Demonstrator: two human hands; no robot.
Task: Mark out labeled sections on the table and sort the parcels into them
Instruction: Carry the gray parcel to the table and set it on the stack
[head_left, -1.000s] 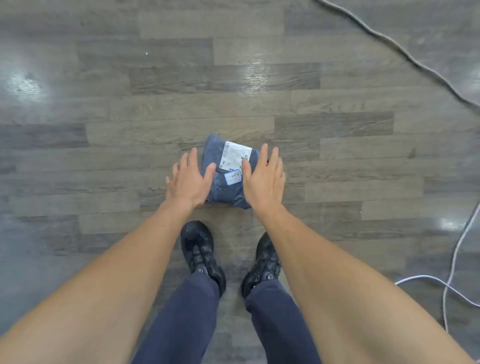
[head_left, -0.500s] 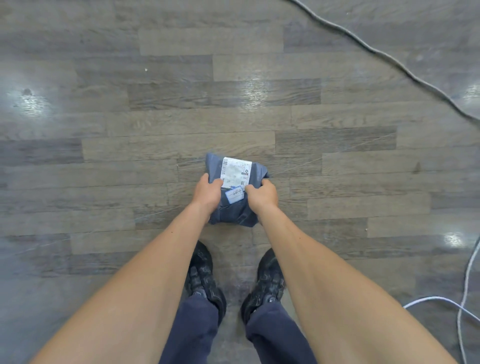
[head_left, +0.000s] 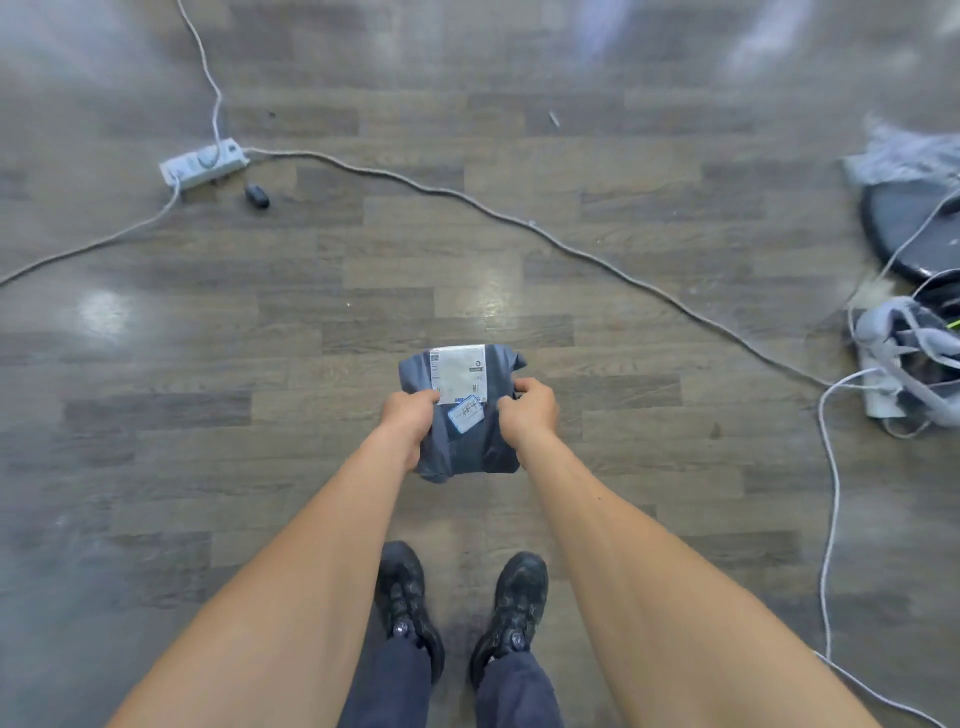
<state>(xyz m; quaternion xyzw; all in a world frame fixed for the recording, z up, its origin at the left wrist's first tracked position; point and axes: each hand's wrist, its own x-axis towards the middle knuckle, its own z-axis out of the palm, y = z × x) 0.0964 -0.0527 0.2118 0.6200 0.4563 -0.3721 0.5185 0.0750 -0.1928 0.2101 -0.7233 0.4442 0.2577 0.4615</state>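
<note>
A grey-blue plastic parcel (head_left: 467, 444) with a white shipping label and a small blue sticker hangs in the air above the wooden floor, in front of my shoes. My left hand (head_left: 410, 421) grips its left edge and my right hand (head_left: 527, 415) grips its right edge, both closed on it. No table or marked sections are in view.
A white power strip (head_left: 203, 162) lies at the far left with a grey cable (head_left: 519, 223) running across the floor to the right. At the right edge sit a dark round base (head_left: 904, 228), crumpled grey bags (head_left: 906, 343) and a white cable (head_left: 831, 499).
My open hands closed on the parcel lying on the floor, then lifted it off the floor. The view rose and now shows more floor, the power strip and the items at right.
</note>
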